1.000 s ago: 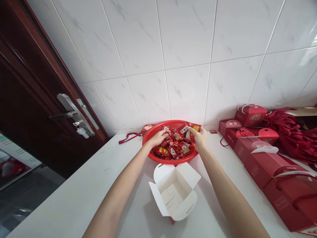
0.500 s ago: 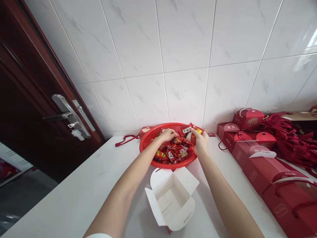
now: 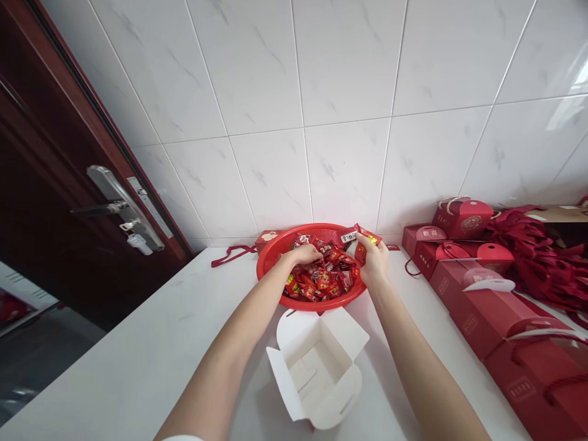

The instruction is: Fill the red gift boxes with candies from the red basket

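Observation:
A red plastic basket (image 3: 299, 302) full of wrapped candies (image 3: 324, 280) stands against the tiled wall. My left hand (image 3: 307, 254) reaches into it from the left, its fingers closed among the candies; what they pinch is too small to make out. Over the basket's right side, my right hand (image 3: 374, 260) holds red candy packets (image 3: 369, 236) between thumb and fingers. In front of the basket, between my forearms, sits an open box (image 3: 316, 373) with a white inside and its flaps spread. Nothing lies inside it.
Closed red gift boxes (image 3: 478, 306) line the right side of the white table (image 3: 184, 343). Behind them is a pile of dark red bags (image 3: 533, 257). A red ribbon (image 3: 232, 254) and a small red box (image 3: 265, 240) lie left of the basket. A brown door (image 3: 105, 184) is at the left.
My left hand has shifted slightly within the basket, and the candies near it lie differently. My right hand still holds the packets at nearly the same spot. The view has tilted a little.

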Motion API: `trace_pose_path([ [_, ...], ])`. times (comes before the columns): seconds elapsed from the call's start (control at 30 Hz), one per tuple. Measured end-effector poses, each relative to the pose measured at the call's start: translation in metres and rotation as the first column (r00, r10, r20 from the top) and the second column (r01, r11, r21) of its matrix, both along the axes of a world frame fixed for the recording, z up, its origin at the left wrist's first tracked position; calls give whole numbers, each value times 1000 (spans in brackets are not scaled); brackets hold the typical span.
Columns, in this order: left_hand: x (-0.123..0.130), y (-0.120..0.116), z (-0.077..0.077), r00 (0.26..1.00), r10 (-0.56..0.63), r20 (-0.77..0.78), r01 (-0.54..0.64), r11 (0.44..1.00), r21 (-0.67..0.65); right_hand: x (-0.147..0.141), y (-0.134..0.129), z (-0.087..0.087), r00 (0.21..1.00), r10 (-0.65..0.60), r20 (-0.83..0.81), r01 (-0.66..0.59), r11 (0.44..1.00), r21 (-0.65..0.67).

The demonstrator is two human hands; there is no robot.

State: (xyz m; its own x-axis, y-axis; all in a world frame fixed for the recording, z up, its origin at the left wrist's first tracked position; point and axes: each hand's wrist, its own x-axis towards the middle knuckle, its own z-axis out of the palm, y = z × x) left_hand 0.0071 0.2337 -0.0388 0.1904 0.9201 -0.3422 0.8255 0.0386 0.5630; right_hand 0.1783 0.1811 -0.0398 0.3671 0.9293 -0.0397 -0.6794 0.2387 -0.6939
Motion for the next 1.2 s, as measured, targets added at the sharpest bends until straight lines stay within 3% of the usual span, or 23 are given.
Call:
trace_pose_path([
  [0.13, 1, 6, -1, 999, 27, 28, -33, 969, 246, 0, -1, 2, 1000, 6, 3, -6, 1000, -4],
  [0.27, 0, 13, -7, 997, 25, 70, -48, 936, 350, -1, -2, 2, 1000, 12, -2, -12, 1000, 3],
  [0.5, 5, 29, -27, 981, -6, 196, -53, 954, 295, -1, 1, -2, 1000, 16, 7, -16, 1000, 23],
  [0.7, 7, 35, -32, 963, -39, 266, -49, 947, 317, 0, 3, -4, 1000, 12, 27, -12, 1000, 22],
  [1.0, 11, 25, -22, 926, -60, 372, -71, 942, 329, 0, 3, -3, 1000, 17, 8, -17, 1000, 7],
  [1.2, 16, 13, 2, 844, -73, 531, -83, 961, 264, 0, 2, -3, 999, 39, -2, -39, 999, 21],
])
